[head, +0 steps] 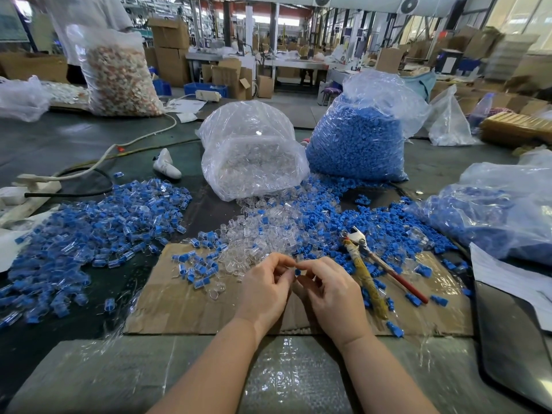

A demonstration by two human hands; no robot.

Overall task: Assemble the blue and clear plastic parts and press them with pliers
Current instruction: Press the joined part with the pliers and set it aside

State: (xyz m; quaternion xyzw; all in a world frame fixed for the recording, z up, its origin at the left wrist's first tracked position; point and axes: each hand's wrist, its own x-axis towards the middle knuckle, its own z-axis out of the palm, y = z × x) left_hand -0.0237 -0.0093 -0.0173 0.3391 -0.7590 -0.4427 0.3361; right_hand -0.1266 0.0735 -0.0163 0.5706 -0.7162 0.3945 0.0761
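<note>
Left hand [264,286] and right hand [331,289] meet at lower centre of the frame above a cardboard sheet [185,306], fingers curled; the right pinches a small blue part [297,272] at its fingertips, and the left fingertips close against it on something too small to identify. Pliers [369,261] lie just right of the hands on the cardboard, jaws pointing up-frame, one handle red, the other wrapped in yellowish tape. Loose clear parts [254,237] are heaped directly above the hands, loose blue parts [385,222] to their right. A pile of joined blue-and-clear pieces [89,228] fills the left of the frame. At upper centre stand 2 plastic bags: a clear-part bag [254,156] and, on its right, a blue-part bag [358,138]. A 3rd bag [501,204] holding blue parts lies at right.
</note>
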